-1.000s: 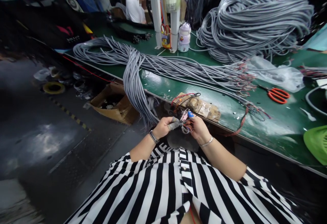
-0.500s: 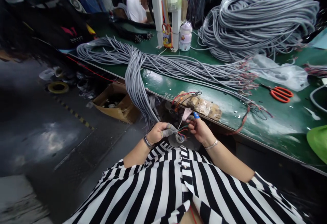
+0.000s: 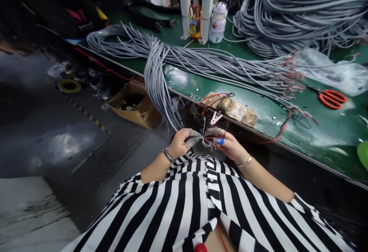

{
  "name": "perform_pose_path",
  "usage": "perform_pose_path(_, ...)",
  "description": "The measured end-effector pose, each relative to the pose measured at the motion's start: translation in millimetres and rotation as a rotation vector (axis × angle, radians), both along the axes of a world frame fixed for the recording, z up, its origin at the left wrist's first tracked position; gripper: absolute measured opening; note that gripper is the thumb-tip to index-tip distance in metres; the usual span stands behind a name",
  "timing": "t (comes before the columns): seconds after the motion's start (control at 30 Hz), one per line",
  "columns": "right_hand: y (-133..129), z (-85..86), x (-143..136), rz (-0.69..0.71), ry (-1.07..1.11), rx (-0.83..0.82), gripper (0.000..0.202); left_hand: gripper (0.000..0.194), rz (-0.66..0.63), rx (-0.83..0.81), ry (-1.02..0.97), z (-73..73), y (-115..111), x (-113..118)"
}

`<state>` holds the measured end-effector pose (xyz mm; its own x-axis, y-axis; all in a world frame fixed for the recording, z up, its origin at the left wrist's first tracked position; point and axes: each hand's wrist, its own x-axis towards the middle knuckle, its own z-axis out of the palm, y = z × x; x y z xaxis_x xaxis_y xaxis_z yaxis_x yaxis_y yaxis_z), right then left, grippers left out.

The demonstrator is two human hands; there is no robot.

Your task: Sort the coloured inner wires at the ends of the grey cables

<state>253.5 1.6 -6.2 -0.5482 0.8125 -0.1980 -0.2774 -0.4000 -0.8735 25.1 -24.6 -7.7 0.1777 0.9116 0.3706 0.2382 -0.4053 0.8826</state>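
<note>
At the bench edge, my left hand [image 3: 182, 143] is closed, its grey-wrapped fingers pinching the end of a grey cable [image 3: 204, 143]. Thin coloured wires [image 3: 211, 138] fan out of that end toward the right. My right hand [image 3: 229, 144], with a blue wrap on the thumb, is closed on these wires. A pale strand [image 3: 204, 126] rises from between the hands. Just beyond my fingers is a pale pink clip [image 3: 216, 118], close to a worn wooden block [image 3: 237, 111]. The exact fingertip contact is too small to make out.
Grey cables [image 3: 198, 58] lie along the green bench [image 3: 184, 76], one bundle hanging over its edge. Orange-handled scissors [image 3: 332, 99] and a clear plastic bag [image 3: 335, 70] lie right. A big cable coil [image 3: 304, 14] and a bottle [image 3: 218, 23] stand behind. A cardboard box [image 3: 135, 104] is below.
My right hand has come back from beside the pink clip to the coloured wires, its blue-wrapped thumb now against them. My left hand keeps its pinch. The camera view has tilted downward.
</note>
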Motion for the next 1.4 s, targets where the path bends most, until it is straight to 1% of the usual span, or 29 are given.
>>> perform_pose_path(0.1,-7.1,3.5,-1.5,0.064,0.014,0.138,0.057,0.013,0.054,0.125,0.088,-0.8,2.4,5.9)
perform_pose_path(0.17,-8.7,3.0,-3.8,0.064,-0.055,0.231,0.067,0.014,0.092,0.191,0.14,-3.2,3.4,9.1)
perform_pose_path(0.23,-9.4,1.0,-7.6,0.027,-0.153,0.308,0.07,0.015,0.131,0.263,0.196,-5.8,3.9,11.6)
perform_pose_path(0.27,-9.8,-0.3,-10.0,-0.014,-0.197,0.333,0.066,0.016,0.15,0.3,0.23,-7.0,3.8,12.8)
perform_pose_path(0.37,-12.4,-3.6,-17.6,-0.156,-0.297,0.368,0.044,0.017,0.214,0.392,0.348,-10.1,2.8,16.1)
perform_pose_path(0.4,-13.8,-4.2,-19.7,-0.177,-0.322,0.363,0.041,0.017,0.243,0.408,0.389,-11.1,2.3,17.1)
perform_pose_path(0.43,-15.4,-4.4,-21.5,-0.167,-0.341,0.352,0.042,0.017,0.276,0.419,0.424,-12.2,1.9,18.0)
perform_pose_path(0.5,-19.1,-2.9,-23.5,-0.085,-0.357,0.333,0.045,0.018,0.345,0.428,0.47,-14.4,1.5,18.7)
perform_pose_path(0.57,-22.8,2.2,-22.6,0.023,-0.367,0.374,0.046,0.018,0.387,0.441,0.508,-16.1,1.8,17.2)
perform_pose_path(0.6,-24.4,6.1,-20.9,0.075,-0.371,0.44,0.045,0.018,0.396,0.449,0.532,-16.4,2.2,15.4)
perform_pose_path(0.67,-26.6,16.2,-14.8,0.181,-0.353,0.637,0.042,0.017,0.408,0.461,0.585,-15.7,3.3,9.8)
perform_pose_path(0.7,-27.0,21.9,-10.6,0.223,-0.324,0.744,0.04,0.018,0.41,0.46,0.6,-14.7,3.8,6.2)
perform_pose_path(0.73,-27.0,27.6,-5.8,0.232,-0.287,0.836,0.038,0.018,0.404,0.454,0.602,-13.2,4.1,2.4)
perform_pose_path(0.77,-26.3,33.0,-0.8,0.199,-0.254,0.906,0.035,0.018,0.386,0.445,0.591,-11.5,4.2,-1.5)
perform_pose_path(0.8,-25.0,37.8,4.0,0.118,-0.245,0.953,0.032,0.019,0.352,0.439,0.573,-9.5,4.0,-5.2)
perform_pose_path(0.87,-20.3,45.2,11.4,-0.12,-0.32,1.021,0.022,0.019,0.257,0.44,0.542,-5.6,2.8,-10.9)
perform_pose_path(0.9,-17.2,47.7,13.5,-0.211,-0.394,1.054,0.018,0.02,0.214,0.445,0.534,-3.7,1.9,-12.7)
perform_pose_path(0.93,-14.0,49.3,14.3,-0.253,-0.478,1.088,0.016,0.02,0.176,0.454,0.537,-1.9,1.1,-13.6)
perform_pose_path(0.97,-10.8,50.0,13.9,-0.244,-0.563,1.122,0.02,0.021,0.143,0.467,0.546,-0.2,0.3,-13.7)
perform_pose_path(1.0,-8.0,50.0,12.6,-0.197,-0.645,1.147,0.024,0.021,0.112,0.482,0.559,1.5,-0.3,-13.2)
perform_pose_path(1.03,-5.8,49.1,10.6,-0.134,-0.719,1.161,0.025,0.021,0.08,0.495,0.572,3.1,-0.8,-12.3)
perform_pose_path(1.1,-3.4,45.6,6.4,-0.008,-0.86,1.146,0.017,0.021,0.014,0.512,0.587,6.1,-1.2,-10.2)
perform_pose_path(1.13,-3.2,43.1,4.6,0.035,-0.915,1.12,0.013,0.019,-0.014,0.523,0.586,7.2,-1.3,-9.4)
perform_pose_path(1.2,-3.9,37.4,2.8,0.083,-0.956,1.037,0.012,0.016,-0.043,0.562,0.565,7.9,-1.6,-8.9)
perform_pose_path(1.27,-5.2,31.4,2.5,0.09,-0.891,0.919,0.014,0.015,-0.011,0.629,0.533,6.1,-2.4,-9.1)
perform_pose_path(1.33,-6.5,25.6,2.3,0.082,-0.753,0.778,0.016,0.014,0.076,0.693,0.511,2.4,-3.8,-8.4)
perform_pose_path(1.4,-7.8,20.5,0.8,0.062,-0.598,0.641,0.017,0.013,0.175,0.719,0.503,-1.3,-5.2,-5.6)
